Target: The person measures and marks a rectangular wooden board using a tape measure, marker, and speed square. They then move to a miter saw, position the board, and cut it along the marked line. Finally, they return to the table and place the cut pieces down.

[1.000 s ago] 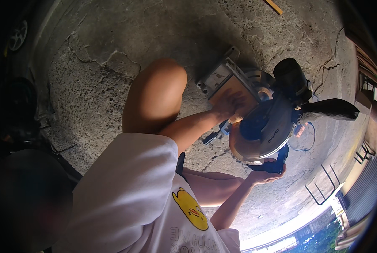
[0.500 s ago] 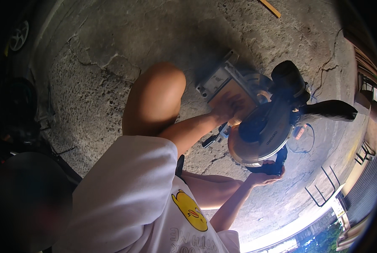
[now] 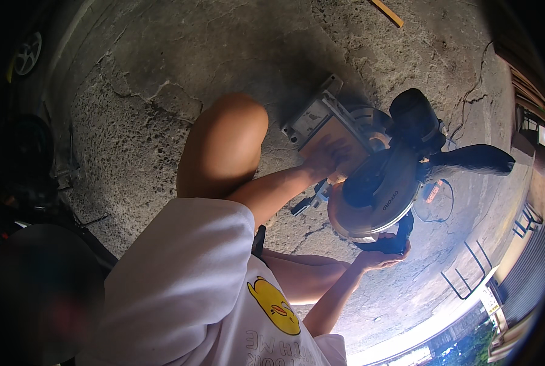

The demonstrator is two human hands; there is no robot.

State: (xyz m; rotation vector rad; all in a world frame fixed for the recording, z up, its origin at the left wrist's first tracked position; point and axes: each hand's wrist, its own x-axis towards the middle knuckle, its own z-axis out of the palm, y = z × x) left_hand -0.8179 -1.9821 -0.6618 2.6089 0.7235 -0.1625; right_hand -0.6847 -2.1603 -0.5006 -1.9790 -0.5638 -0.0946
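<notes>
A miter saw (image 3: 370,189) stands on the concrete floor, its rounded blade guard toward me and its black motor (image 3: 416,116) beyond. My left hand (image 3: 328,156) lies on a flat brown board (image 3: 339,137) on the saw's metal base (image 3: 309,116). Its fingers are spread, pressing on the board close to the guard. Around the black D-shaped handle (image 3: 397,244) of the saw, my right hand (image 3: 382,259) is closed. The guard hides the blade and where it meets the board. A bluish haze hangs around the saw.
A black dust bag (image 3: 477,160) sticks out from the saw's back. A clamp-like part (image 3: 309,204) sits beside the base. A thin wood strip (image 3: 387,12) lies on the cracked concrete floor (image 3: 162,49). Bent black metal bars (image 3: 468,274) are at right. My bare knee (image 3: 230,134) is near the board.
Both hands keep their places on the board and the handle. The bluish haze over the board and around the guard looks a little thicker, and the view has shifted slightly.
</notes>
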